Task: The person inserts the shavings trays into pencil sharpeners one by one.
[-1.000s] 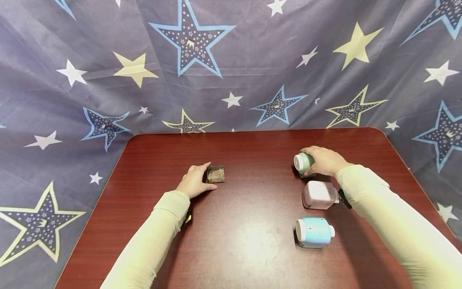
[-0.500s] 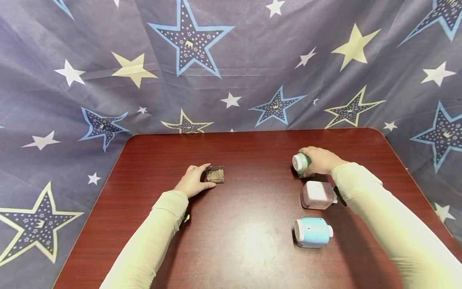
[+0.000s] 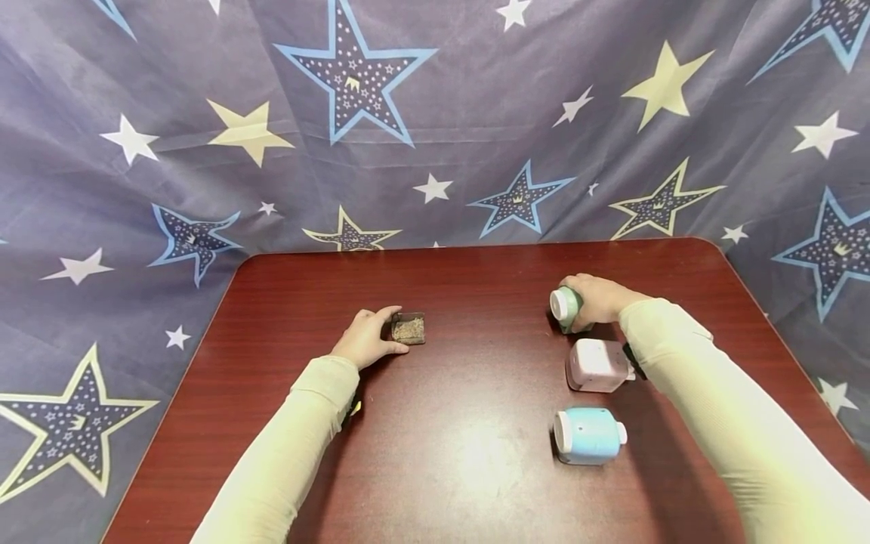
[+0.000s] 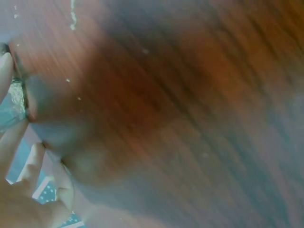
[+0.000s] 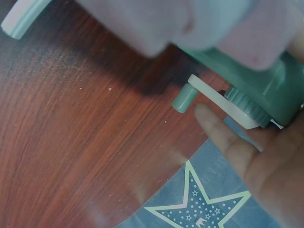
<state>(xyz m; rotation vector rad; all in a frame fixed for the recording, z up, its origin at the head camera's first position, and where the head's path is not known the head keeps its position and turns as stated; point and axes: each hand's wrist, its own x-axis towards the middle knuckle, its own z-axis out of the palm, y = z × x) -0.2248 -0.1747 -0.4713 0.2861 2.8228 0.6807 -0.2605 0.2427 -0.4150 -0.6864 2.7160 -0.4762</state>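
My left hand [image 3: 367, 339] holds a small clear box [image 3: 408, 329] of brown shavings between thumb and fingers on the left half of the table. Only the box's edge [image 4: 18, 97] shows in the left wrist view, beside the fingers. Far right, my right hand [image 3: 600, 299] grips a green crank pencil sharpener [image 3: 566, 308], its white round end facing left. In the right wrist view the green sharpener's [image 5: 266, 85] crank handle sticks out near one extended finger. Nearer to me lie a pink sharpener [image 3: 598, 366] and a blue one [image 3: 589, 436].
The brown wooden table [image 3: 469, 408] ends at a grey star-patterned cloth [image 3: 408, 174] hanging behind it. The pink sharpener sits just below my right wrist, close to the sleeve. The blue one is nearer the table's front.
The head view has shifted very slightly. Both hands keep their holds and stay nearly in place; the clear box has edged a trifle to the right.
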